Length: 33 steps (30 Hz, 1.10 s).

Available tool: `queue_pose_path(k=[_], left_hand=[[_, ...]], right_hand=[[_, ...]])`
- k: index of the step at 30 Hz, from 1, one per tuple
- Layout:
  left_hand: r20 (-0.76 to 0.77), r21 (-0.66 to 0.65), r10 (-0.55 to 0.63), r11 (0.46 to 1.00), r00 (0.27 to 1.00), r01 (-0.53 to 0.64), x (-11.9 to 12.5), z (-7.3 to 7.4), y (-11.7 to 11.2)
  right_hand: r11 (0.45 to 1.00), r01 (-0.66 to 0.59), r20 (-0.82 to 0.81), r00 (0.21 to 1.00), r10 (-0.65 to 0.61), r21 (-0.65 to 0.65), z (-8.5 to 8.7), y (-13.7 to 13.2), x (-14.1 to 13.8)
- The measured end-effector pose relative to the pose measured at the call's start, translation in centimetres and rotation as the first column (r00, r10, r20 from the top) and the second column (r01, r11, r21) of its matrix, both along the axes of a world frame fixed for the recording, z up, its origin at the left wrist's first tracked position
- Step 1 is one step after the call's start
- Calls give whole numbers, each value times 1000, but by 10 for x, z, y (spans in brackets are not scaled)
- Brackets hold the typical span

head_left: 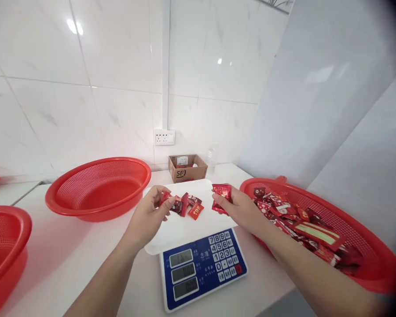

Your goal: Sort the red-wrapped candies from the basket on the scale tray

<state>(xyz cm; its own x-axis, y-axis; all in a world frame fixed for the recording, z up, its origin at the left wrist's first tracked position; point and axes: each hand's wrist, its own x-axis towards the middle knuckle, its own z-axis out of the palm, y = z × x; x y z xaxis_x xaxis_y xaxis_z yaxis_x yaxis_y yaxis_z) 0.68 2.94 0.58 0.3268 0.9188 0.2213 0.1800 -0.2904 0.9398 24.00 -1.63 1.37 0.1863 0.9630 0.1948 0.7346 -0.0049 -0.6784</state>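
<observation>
A scatter of loose packets (188, 205), red and glossy, lies on the white pan (185, 231) of a weighing scale (203, 266) near the middle of the tabletop (69, 255). The left hand (150, 215) has its grip pinched on the edge packet (166, 197) at the left end of that scatter. The right hand (239, 207) hovers over the pan's right side, its grip pressed around a few foil packets (221, 192) held just above the pan.

The scale's blue face carries a white keypad with the digits 0 to 9, Chinese characters beside it, and three grey displays too faint to read.

To the right, a red mesh basket (378, 251) holds a heap of packets (303, 224). A second red basket (99, 189) sits far left, and a third basket (6, 237) sits near left. Behind the pan stands a cardboard box (187, 169) printed "SF". The tabletop is white; above it a wall of white glossy tiles bears a socket plate (164, 137).
</observation>
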Motion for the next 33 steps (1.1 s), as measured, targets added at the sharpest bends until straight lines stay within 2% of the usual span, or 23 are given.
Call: queue_pose_path(k=[2,4,7,10,12,14,16,18,22,27,30,33], left_hand=[[-236,30,3,1000,972,5,-2,-6,8],[-449,56,7,998,893,21,-1,-13,14],[-607,135,91,991,789,-9,4,-23,18],[-642,239,176,971,746,-24,8,-27,17],[-653,275,182,961,735,6,9,-25,14],[-669,264,131,962,732,69,8,-24,12],[-674,242,53,958,737,152,7,-24,10],[-670,250,12,945,742,210,8,-26,10],[-671,298,38,928,740,222,16,-32,10],[-682,311,6,908,731,282,21,-33,6],[-669,355,56,900,741,253,16,-32,9],[-629,422,141,888,764,183,10,-33,16]], right_hand=[[996,-17,132,991,29,-90,-9,5,6],[985,-49,167,983,77,-163,-17,10,12],[978,-26,213,975,70,-206,-26,16,17],[982,2,287,956,54,-191,-29,16,16],[979,-64,317,940,124,-191,-28,15,13],[967,-145,334,919,211,-211,-27,14,9],[957,-174,348,904,248,-231,-26,13,6],[960,-151,362,903,231,-236,-27,14,3],[973,-83,378,911,162,-217,-33,16,-7],[976,-112,356,918,173,-185,-34,16,-17],[982,-103,342,927,153,-160,-25,14,2],[992,3,367,929,44,-125,-11,11,47]])
